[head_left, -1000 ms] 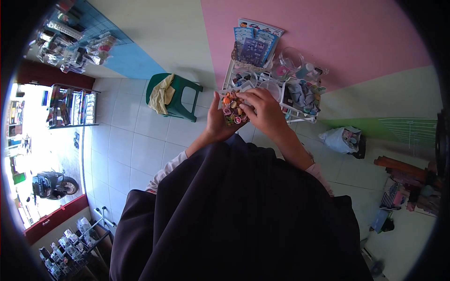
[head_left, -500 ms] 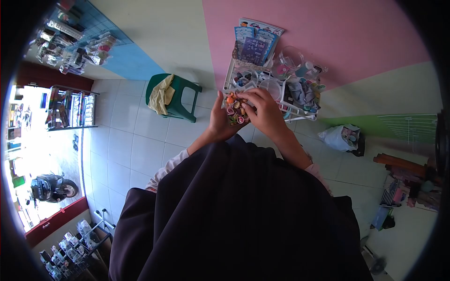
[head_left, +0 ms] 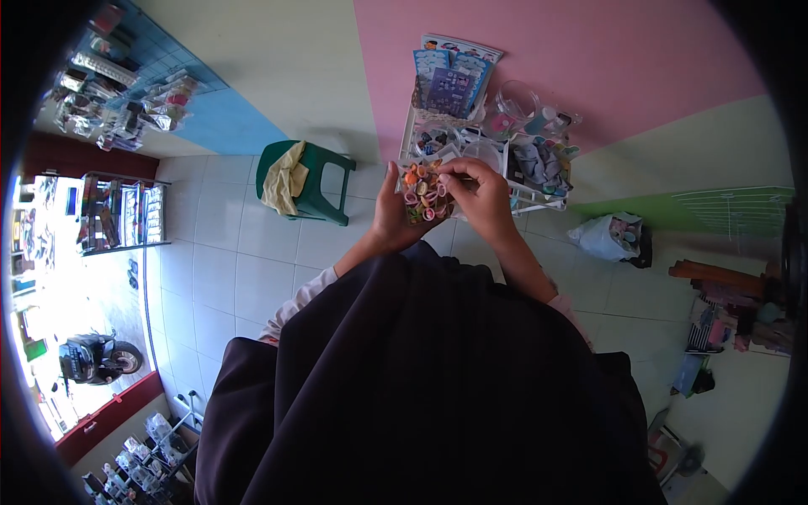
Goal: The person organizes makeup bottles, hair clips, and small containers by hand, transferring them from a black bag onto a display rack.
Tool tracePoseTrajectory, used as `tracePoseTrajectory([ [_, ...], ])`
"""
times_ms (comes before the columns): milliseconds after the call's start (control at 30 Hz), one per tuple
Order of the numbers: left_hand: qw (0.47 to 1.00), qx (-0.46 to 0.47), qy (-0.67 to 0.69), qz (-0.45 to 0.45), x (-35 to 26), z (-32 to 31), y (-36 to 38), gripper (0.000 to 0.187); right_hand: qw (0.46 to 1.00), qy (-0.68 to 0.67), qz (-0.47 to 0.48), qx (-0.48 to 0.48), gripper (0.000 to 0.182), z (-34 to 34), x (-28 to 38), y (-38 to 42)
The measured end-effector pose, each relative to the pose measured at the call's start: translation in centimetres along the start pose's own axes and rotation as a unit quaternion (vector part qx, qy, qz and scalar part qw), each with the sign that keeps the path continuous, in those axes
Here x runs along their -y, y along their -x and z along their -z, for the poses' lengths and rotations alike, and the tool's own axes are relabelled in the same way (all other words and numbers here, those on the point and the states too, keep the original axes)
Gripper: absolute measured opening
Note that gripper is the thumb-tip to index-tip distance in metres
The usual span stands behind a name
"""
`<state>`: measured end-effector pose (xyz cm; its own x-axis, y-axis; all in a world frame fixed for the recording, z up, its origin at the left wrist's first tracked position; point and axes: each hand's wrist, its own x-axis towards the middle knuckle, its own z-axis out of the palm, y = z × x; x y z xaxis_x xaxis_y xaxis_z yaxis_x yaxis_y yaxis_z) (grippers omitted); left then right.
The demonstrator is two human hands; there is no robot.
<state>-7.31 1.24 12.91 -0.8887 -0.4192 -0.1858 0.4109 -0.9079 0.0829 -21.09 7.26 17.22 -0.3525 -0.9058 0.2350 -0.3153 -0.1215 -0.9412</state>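
- Left hand (head_left: 394,220) cups a small packet of coloured rings (head_left: 423,195) from below and behind, fingers wrapped round its edge; it is closed on the packet.
- Right hand (head_left: 481,195) sits over the packet's right side, thumb and forefinger pinched at its top corner. Whether they grip a single ring or only the wrapper is too small to tell.
- The packet is held in the air just in front of a white wire rack (head_left: 539,200), at about the height of its front rail.
- Progress, as a judgement: the packet is out of the rack and being sorted or opened in hand; nothing from it lies set down anywhere, so the handling looks mid-way, not finished.
- The rack holds small tubs, a clear round container (head_left: 517,99) and grey cloth items; sticker cards (head_left: 450,76) stand at its back against the pink wall.
- Further out: a green plastic stool (head_left: 308,181) with a yellow cloth draped on it, on white floor tiles; a white bag (head_left: 608,236) by the wall on the right.
- Against a second ago: the right hand has shifted from lying flat across the packet to pinching at its upper corner; the packet sits slightly higher and more uncovered. The left hand's hold is unchanged.
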Motion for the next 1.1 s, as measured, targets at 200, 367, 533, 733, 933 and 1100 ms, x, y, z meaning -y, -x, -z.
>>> tracePoseTrajectory([
  [200,0.999,-0.025,-0.033,0.005,-0.1,-0.6,-0.2,0.076,0.97,-0.169,-0.174,-0.005,0.012,0.9,-0.3,-0.2],
  [367,1.0,-0.019,-0.014,-0.007,-0.5,0.1,-0.2,0.079,0.94,-0.266,-0.204,-0.07,0.015,3.2,-2.2,-1.5],
  [533,1.0,-0.019,0.005,-0.016,-1.3,1.2,0.4,0.082,0.978,0.097,-0.167,-0.073,0.011,6.8,-9.5,-3.1],
  [733,0.997,-0.059,0.001,-0.046,-1.8,1.9,1.0,0.081,0.948,0.314,-0.039,-0.009,0.01,6.1,-15.0,-3.8],
  [933,0.996,-0.065,0.01,-0.054,-1.5,1.8,0.9,0.081,0.952,0.298,-0.068,0.018,0.012,6.0,-14.2,-4.2],
  [1100,0.997,-0.065,-0.007,-0.051,-1.2,1.3,0.5,0.082,0.971,0.225,-0.073,-0.041,0.015,5.8,-6.6,-5.2],
])
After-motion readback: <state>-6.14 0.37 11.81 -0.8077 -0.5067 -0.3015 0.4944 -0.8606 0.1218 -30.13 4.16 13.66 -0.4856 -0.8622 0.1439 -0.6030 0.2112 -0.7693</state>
